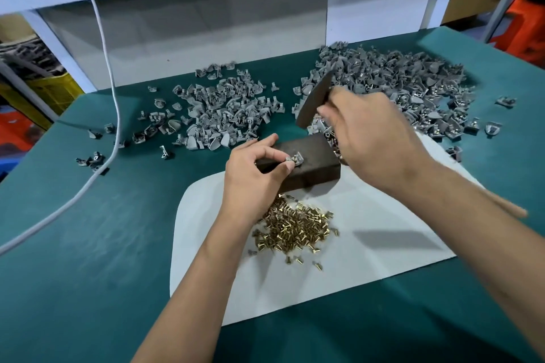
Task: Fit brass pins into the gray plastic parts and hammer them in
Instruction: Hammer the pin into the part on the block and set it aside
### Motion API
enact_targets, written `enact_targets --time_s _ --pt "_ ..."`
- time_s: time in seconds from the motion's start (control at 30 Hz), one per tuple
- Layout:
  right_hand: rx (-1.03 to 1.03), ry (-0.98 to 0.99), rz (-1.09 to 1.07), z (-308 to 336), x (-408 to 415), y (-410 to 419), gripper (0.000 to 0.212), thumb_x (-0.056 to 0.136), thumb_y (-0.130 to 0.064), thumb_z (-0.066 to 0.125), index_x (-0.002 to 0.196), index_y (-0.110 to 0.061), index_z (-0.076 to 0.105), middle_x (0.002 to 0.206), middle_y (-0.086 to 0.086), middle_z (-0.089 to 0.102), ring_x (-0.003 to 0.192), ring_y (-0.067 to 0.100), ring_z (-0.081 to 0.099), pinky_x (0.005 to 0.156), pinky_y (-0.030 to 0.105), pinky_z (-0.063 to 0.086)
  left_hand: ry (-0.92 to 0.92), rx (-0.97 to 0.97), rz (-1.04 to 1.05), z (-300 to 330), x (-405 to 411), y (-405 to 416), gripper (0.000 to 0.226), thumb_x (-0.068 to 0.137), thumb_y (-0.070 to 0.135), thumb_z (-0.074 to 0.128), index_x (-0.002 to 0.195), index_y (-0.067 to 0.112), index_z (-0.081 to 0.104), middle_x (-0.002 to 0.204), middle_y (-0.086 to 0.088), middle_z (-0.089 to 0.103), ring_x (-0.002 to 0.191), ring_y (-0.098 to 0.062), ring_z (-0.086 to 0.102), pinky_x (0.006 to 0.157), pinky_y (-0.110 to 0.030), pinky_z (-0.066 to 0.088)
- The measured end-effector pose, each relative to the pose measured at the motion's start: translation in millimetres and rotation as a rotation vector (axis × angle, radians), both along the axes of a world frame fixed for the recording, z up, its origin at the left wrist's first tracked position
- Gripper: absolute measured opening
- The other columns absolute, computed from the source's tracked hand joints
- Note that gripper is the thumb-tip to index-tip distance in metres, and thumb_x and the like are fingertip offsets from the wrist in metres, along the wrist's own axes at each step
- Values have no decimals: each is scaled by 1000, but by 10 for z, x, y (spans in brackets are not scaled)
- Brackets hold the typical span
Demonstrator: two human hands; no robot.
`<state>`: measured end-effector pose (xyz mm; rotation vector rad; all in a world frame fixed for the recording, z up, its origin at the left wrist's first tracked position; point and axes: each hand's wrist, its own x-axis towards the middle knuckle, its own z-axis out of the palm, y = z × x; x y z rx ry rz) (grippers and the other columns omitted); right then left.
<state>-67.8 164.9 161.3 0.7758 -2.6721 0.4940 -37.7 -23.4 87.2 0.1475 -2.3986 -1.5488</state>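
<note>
A dark metal block (317, 156) lies on a white sheet (368, 259) in the middle of the green table. My left hand (256, 174) pinches a small gray plastic part (295, 159) on the block's top face. My right hand (368, 138) grips a hammer, its dark head (314, 100) raised and blurred above and behind the block. The wooden handle's end (507, 208) sticks out past my right forearm. A heap of brass pins (295, 227) lies on the sheet just in front of the block.
Two piles of gray plastic parts lie behind the block: one at the centre (218, 115), a larger one at the right (398, 79). Stray parts (94, 159) dot the left side. A white cable (109, 74) hangs down and crosses the table's left part.
</note>
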Motion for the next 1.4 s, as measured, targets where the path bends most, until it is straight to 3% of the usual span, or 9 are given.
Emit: enact_targets --time_s 0.1,0.27,0.4,0.57,0.73,0.87,1.07,1.23,1.4 --pt "145 -135 15 -70 62 -65 29 109 -40 31 104 -22 52 73 1 52 62 29 50 63 42 49 -21 23 6 4 -4 17 13 82 10 84 79 23 80 136 4 66 135 -13 53 117 -44 39" --pt "-57 2 -21 -9 32 10 25 106 -39 39 101 -21 55 68 2 51 62 35 51 59 41 45 8 5 -2 11 7 2 13 83 14 83 78 26 80 135 6 67 135 -11 52 119 -43 35" --pt "36 -205 -4 -108 117 -54 22 108 -38 39 98 -23 52 72 5 55 67 33 56 66 46 52 -16 2 8 13 5 16 17 83 13 83 77 28 79 136 7 66 137 -12 51 119 -45 36" --pt "-82 32 -31 -12 55 -8 26 106 -40 37 103 -22 55 65 -1 47 60 33 48 58 41 45 -4 5 -1 12 8 -1 12 83 14 83 79 25 80 136 6 66 137 -13 51 120 -45 33" --pt "111 -170 -24 -87 22 -10 26 109 -40 36 101 -21 53 69 1 51 63 31 52 63 43 49 -15 14 9 24 18 22 11 83 13 84 81 24 80 135 5 66 137 -13 50 119 -44 36" --pt "-41 62 -16 5 -13 23 31 106 -40 31 104 -21 56 63 -3 44 58 33 49 55 40 44 3 3 -2 9 10 -2 12 82 16 83 79 26 80 136 4 67 134 -9 53 119 -43 35" --pt "168 -86 14 -107 -25 -9 22 107 -44 34 95 -30 46 80 4 58 74 36 58 64 40 42 3 -11 19 19 14 15 16 82 13 84 79 27 79 134 5 67 135 -12 52 120 -42 35" --pt "-59 -200 13 -104 -87 305 22 101 -43 55 84 -29 59 73 -9 66 68 13 60 61 34 45 13 -1 26 25 42 17 19 85 16 81 76 32 77 131 14 67 138 -6 45 118 -30 27" --pt "-84 -520 269 -55 -77 665 15 87 -18 79 86 -31 71 77 -14 72 71 5 68 69 31 56 3 77 22 26 40 11 25 88 14 78 73 34 78 131 13 68 138 -6 45 121 -38 28"
